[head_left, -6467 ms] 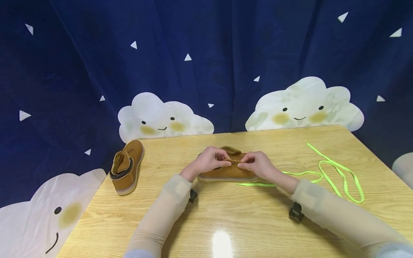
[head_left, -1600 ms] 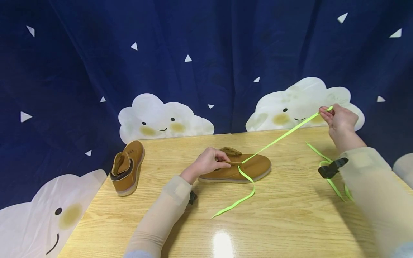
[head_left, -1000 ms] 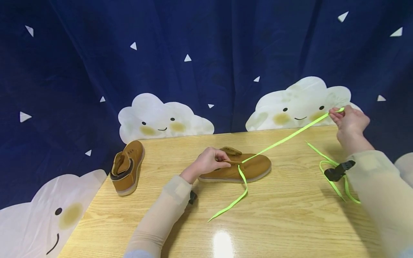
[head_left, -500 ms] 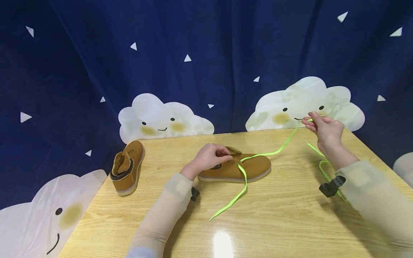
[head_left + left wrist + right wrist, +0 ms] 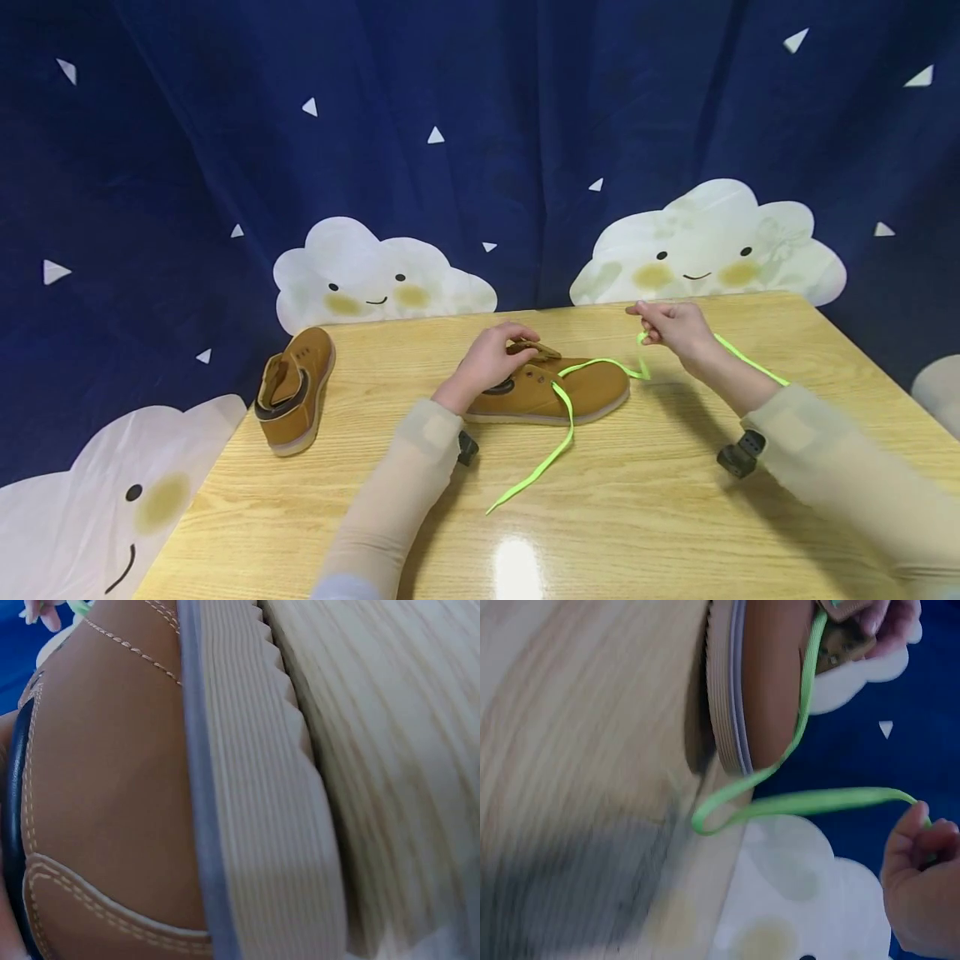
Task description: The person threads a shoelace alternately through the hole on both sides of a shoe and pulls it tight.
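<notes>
A brown shoe lies on the table, toe to the right; its side and pale sole fill the left wrist view. A neon-green shoelace passes through an eyelet of the near flap, its free tip lying toward the front edge. My left hand is over the shoe's opening, thumb and fingers apart at the far eyelet flap. Right of the toe, my right hand pinches the lace's other end; the right wrist view shows a slack loop between that hand and the shoe.
A second brown shoe stands at the table's left edge. Another green lace lies on the right, mostly hidden behind my right forearm. A blue curtain with white clouds hangs behind the wooden table.
The lace was threaded through the near flap and pulled taut; it has since slackened. My right hand has come down and left toward the shoe. My left hand has released the near flap and shifted to the far one.
</notes>
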### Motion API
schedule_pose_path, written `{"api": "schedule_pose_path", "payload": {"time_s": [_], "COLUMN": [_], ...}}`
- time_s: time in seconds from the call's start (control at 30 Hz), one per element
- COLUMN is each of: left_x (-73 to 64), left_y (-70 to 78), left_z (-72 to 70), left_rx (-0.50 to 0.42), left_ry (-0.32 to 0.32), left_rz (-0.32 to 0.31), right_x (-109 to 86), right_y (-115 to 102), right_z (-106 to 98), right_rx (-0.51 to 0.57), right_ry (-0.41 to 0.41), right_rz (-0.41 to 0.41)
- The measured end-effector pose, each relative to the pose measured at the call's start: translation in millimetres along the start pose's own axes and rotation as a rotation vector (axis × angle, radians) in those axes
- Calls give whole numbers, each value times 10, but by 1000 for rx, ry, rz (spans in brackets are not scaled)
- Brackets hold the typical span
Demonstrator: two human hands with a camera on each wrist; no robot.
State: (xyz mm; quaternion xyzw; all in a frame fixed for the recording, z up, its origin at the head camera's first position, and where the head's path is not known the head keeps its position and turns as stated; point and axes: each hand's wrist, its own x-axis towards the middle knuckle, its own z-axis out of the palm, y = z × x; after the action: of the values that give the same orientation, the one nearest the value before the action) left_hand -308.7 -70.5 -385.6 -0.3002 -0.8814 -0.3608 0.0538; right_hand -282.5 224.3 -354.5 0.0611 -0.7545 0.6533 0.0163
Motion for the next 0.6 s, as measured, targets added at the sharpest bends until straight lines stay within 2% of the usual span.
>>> {"api": "schedule_pose_path", "payload": {"time_s": [0.13, 0.27, 0.43, 0.6], "left_x": [-1, 10, 20, 16], "left_y": [-13, -32, -45, -43], "left_z": [14, 33, 47, 50], "left_rx": [-34, 10, 47, 51], "left_ry": [-9, -5, 6, 26], "left_rz": [-15, -33, -40, -48], "right_x": [-9, -14, -32, -35], "right_y": [20, 45, 68, 87], "right_z": [124, 191, 231, 318], "right_rx": [-55, -126, -256, -244], "right_ry": [-90, -143, -156, -176], "right_rz": [79, 104, 63, 16]}}
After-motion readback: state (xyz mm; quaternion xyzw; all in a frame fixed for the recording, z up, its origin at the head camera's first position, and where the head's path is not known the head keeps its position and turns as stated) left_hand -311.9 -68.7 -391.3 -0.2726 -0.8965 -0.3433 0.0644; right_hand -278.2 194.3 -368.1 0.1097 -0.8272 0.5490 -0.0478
